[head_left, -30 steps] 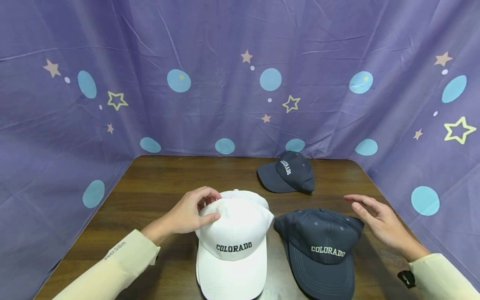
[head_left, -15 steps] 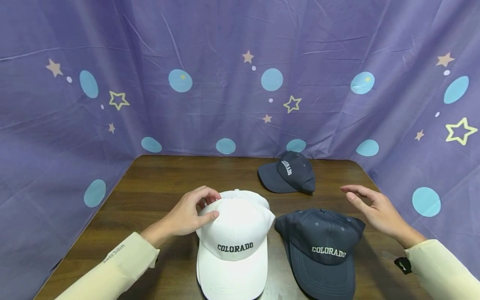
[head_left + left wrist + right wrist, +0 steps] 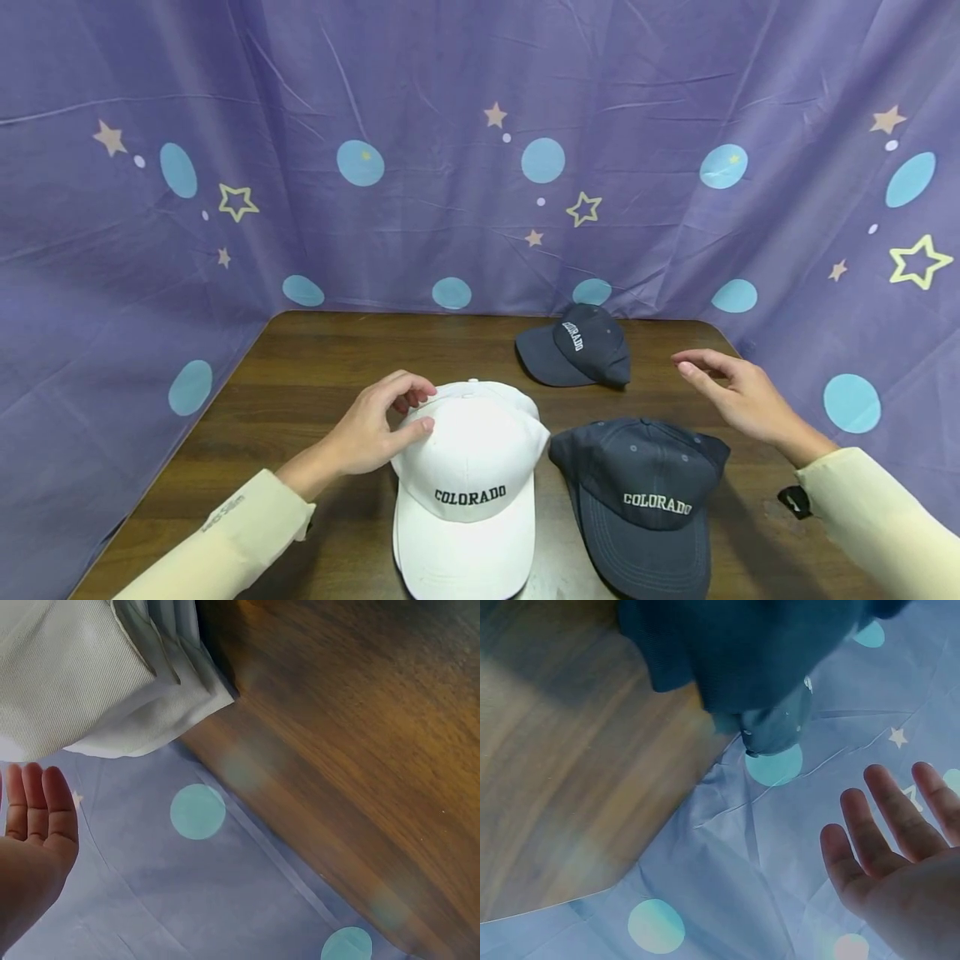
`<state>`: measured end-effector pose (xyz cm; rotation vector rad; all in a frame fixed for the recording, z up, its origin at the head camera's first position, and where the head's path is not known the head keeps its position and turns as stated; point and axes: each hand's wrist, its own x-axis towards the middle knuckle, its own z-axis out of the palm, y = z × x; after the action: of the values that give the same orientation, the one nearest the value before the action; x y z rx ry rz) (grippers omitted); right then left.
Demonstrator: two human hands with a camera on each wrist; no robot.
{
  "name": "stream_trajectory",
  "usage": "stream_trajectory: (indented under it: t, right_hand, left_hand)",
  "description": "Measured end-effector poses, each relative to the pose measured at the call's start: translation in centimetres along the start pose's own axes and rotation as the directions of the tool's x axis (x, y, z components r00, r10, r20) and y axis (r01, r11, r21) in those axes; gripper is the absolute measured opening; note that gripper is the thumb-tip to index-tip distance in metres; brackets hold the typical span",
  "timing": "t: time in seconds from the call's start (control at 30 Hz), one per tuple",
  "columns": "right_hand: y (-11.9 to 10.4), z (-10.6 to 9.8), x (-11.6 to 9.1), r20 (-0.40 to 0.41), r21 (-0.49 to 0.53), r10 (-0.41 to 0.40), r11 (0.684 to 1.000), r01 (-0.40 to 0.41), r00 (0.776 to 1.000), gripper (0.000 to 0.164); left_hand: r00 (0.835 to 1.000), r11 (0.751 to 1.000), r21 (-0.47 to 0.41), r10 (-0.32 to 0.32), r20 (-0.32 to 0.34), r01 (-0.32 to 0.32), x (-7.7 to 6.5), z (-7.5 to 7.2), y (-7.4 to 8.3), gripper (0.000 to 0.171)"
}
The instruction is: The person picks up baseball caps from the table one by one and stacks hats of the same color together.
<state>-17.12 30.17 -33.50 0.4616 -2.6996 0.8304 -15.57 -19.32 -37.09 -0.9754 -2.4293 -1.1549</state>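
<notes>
A stack of white baseball caps (image 3: 468,450), the top one lettered COLORADO, stands front centre on the table. My left hand (image 3: 375,421) is at its left side, thumb over the crown's edge and fingers loosely bent. In the left wrist view the fingers (image 3: 58,802) look extended beside the cap edges (image 3: 67,682); contact is unclear. Navy caps (image 3: 637,475) lie front right, stacked. My right hand (image 3: 738,400) hovers beyond and right of them, fingers spread and holding nothing. Another navy cap (image 3: 588,346) sits at the back, its brim pointing left.
The brown wooden table (image 3: 322,358) has its far edge against a purple curtain (image 3: 450,225) printed with stars and dots. The curtain also hangs along both sides. The front navy caps stand between my right hand and the white caps.
My right hand has moved up and to the left, nearer the back navy cap. My left hand has eased slightly leftward from the white caps. The caps stay where they were.
</notes>
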Motion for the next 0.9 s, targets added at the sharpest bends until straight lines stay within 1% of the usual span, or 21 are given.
stream_trajectory:
  t: [0.13, 0.3, 0.47, 0.63, 0.8, 0.9]
  right_hand:
    - [-0.3, -0.2, 0.8, 0.004, -0.008, 0.017, 1.0, -0.017, 1.0, 0.026]
    - [-0.6, -0.1, 1.8, 0.02, -0.011, 0.048, 0.999, -0.048, 0.999, 0.034]
    - [-0.9, 0.1, 2.7, 0.046, -0.017, 0.078, 0.997, -0.077, 0.996, 0.04]
    - [-1.2, 0.2, 3.8, 0.071, -0.044, 0.105, 0.994, -0.102, 0.992, 0.046]
    - [-1.5, 0.2, 5.0, 0.094, -0.074, 0.094, 0.993, -0.087, 0.991, 0.047]
    - [-1.5, 0.2, 5.6, 0.113, -0.075, 0.097, 0.993, -0.089, 0.989, 0.05]
  left_hand:
    - [1.0, 1.0, 0.027, -0.006, -0.026, 0.006, -0.3, -0.3, 0.0, 0.028]
    - [0.998, 0.998, 0.054, -0.033, -0.045, 0.035, -0.7, -0.6, 0.1, 0.027]
    - [0.997, 0.994, 0.089, -0.054, -0.06, 0.059, -1.4, -0.8, 0.0, 0.024]
    - [0.994, 0.988, 0.129, -0.071, -0.083, 0.081, -2.1, -1.1, -0.2, 0.024]
    - [0.991, 0.981, 0.158, -0.096, -0.096, 0.11, -2.7, -1.3, -0.4, 0.026]
    - [0.989, 0.977, 0.17, -0.108, -0.103, 0.125, -3.0, -1.4, -0.4, 0.027]
